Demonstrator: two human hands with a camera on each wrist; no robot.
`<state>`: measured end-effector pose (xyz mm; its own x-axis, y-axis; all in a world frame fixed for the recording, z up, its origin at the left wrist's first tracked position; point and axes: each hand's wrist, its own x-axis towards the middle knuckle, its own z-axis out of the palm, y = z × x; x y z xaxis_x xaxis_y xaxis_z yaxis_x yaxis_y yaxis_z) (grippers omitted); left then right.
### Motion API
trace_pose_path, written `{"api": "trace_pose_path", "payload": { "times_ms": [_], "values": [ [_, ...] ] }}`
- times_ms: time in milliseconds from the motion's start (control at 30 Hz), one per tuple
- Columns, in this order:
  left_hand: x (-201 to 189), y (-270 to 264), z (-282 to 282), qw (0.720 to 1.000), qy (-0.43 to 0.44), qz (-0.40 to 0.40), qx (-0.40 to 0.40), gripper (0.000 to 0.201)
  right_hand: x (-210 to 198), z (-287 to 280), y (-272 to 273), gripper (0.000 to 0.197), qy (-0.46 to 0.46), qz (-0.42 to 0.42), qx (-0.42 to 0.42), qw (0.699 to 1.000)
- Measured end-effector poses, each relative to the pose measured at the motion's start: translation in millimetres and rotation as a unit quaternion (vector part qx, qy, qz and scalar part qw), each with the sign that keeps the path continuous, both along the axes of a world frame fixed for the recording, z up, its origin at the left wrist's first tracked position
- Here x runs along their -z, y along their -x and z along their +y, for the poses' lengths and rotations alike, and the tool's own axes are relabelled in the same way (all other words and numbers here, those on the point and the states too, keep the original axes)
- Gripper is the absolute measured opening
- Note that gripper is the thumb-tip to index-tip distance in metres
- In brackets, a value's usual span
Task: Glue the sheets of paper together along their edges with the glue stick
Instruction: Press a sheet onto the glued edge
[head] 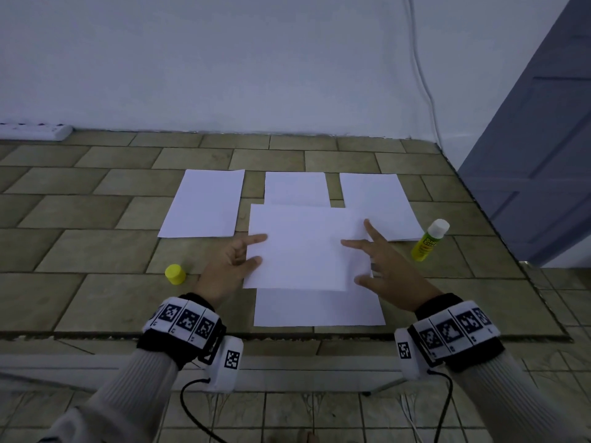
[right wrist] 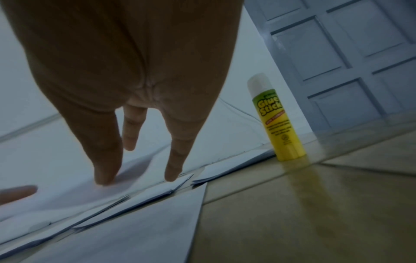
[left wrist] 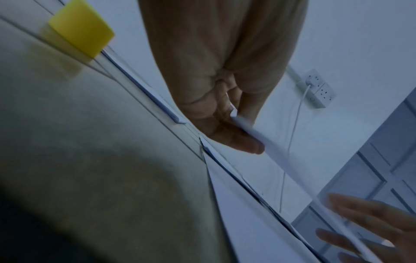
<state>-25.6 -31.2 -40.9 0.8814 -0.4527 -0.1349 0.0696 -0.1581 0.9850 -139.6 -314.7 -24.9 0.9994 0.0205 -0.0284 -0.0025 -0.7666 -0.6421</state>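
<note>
Several white sheets lie on the tiled table (head: pixel 96 251): three in a back row (head: pixel 204 203) (head: pixel 295 187) (head: pixel 380 199) and one near the front edge (head: pixel 319 308). Over them is a top sheet (head: pixel 303 247) (left wrist: pixel 276 154). My left hand (head: pixel 252 249) (left wrist: pixel 236 128) pinches its left edge between thumb and fingers. My right hand (head: pixel 361 247) (right wrist: pixel 139 160) is spread, its straight fingers resting on the sheet's right part. The yellow glue stick (head: pixel 430 240) (right wrist: pixel 279 121) stands uncapped to the right of my right hand. Its yellow cap (head: pixel 175 274) (left wrist: pixel 81 26) stands left of my left hand.
A white power strip (head: pixel 35 131) lies at the back left against the wall. A grey panelled door (head: pixel 543 155) (right wrist: pixel 349 53) stands past the table's right edge. A white cable (head: pixel 425 91) runs down the wall. The table's front edge (head: pixel 287 335) is just below my wrists.
</note>
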Motion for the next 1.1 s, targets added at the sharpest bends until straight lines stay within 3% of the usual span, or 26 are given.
{"api": "trace_pose_path", "payload": {
  "times_ms": [133,267,500,733,1100],
  "values": [
    [5,2,-2,1.000,0.020,0.013,0.003,0.037,-2,-9,1,0.054,-0.101,0.014,0.054,0.993],
    [8,2,-3,0.999,0.014,0.032,0.013,0.036,-6,-15,3,0.039,-0.134,0.022,0.112,0.984],
    [12,13,-4,0.995,-0.088,-0.025,0.033,0.032,-5,-14,10,0.037,-0.070,0.051,0.123,0.989],
    [10,20,-5,0.964,-0.208,-0.162,0.043,0.024,9,-7,17,0.046,-0.015,0.106,0.103,0.989],
    [16,20,-2,0.945,-0.267,-0.183,0.051,0.028,13,-2,21,0.047,0.010,0.096,0.105,0.990]
  ]
}}
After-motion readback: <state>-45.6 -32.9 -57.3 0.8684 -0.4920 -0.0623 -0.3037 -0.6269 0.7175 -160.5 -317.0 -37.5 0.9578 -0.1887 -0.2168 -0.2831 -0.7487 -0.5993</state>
